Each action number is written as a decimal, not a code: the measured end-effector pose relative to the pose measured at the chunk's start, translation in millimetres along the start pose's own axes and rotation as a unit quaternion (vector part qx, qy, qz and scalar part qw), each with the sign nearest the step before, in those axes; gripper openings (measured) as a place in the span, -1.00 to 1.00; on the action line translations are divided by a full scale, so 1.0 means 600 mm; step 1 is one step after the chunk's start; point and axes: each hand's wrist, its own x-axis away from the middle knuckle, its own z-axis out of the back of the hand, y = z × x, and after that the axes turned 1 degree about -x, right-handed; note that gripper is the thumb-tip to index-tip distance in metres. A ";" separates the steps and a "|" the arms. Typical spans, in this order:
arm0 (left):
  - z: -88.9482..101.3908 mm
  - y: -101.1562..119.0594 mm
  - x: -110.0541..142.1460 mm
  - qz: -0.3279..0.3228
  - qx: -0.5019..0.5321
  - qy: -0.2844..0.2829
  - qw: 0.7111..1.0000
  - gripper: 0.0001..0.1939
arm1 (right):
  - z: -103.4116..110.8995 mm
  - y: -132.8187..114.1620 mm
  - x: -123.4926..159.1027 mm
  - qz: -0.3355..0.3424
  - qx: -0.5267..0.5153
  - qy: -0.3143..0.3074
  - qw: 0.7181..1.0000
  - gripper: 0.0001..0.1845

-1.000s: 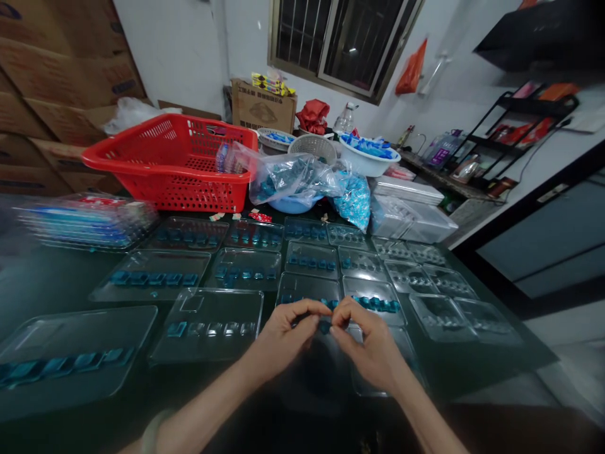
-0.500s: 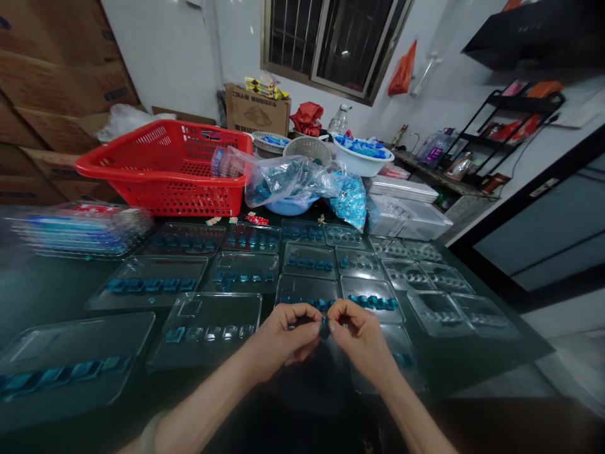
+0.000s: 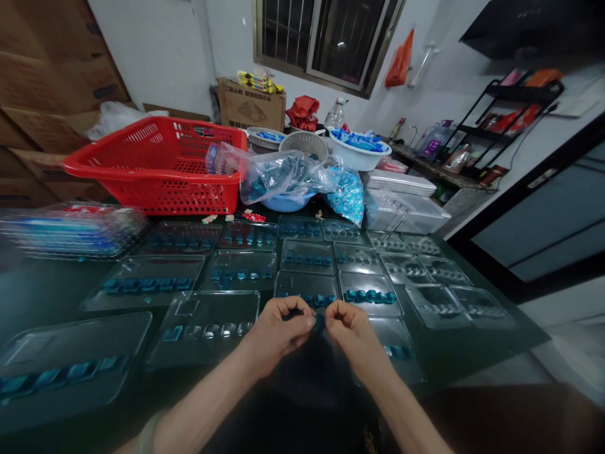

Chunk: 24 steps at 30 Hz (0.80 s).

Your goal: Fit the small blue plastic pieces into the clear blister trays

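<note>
Between my fingertips is a small dark teal piece (image 3: pixel 319 323), blurred and partly covered by the fingers. My left hand (image 3: pixel 276 334) pinches it from one side, thumb against forefinger. From the other side my right hand (image 3: pixel 353 331) pinches it too. Just beyond the hands lies a clear plastic tray (image 3: pixel 307 280) with a row of teal cube-like pieces, its near edge hidden by my fingers. Another clear tray (image 3: pixel 371 284) beside it holds a similar teal row (image 3: pixel 370 296). Partly behind my right hand is one more tray (image 3: pixel 401 334) with teal pieces.
Several more clear trays spread over the dark green table, some with teal pieces, such as the left tray (image 3: pixel 203 315). A red basket (image 3: pixel 161 176), a plastic bag (image 3: pixel 288 173), a white basin (image 3: pixel 359 154) and a stack of clear packs (image 3: pixel 406 211) line the back.
My hands have shifted slightly left and their fingertips are a little farther apart around the small teal piece. The whole view has moved slightly; the trays stay in place.
</note>
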 end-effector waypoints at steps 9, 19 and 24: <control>-0.002 -0.025 -0.011 0.089 0.148 0.050 0.984 -0.86 | -0.003 0.014 0.015 0.060 0.016 0.051 0.997 -0.88; -0.001 -0.033 -0.016 0.089 0.062 0.067 0.992 -0.83 | 0.005 -0.003 0.019 0.190 0.261 0.005 0.946 -0.82; 0.004 -0.033 -0.018 0.105 0.086 0.050 0.989 -0.83 | 0.011 -0.011 0.012 0.178 0.307 -0.006 0.935 -0.88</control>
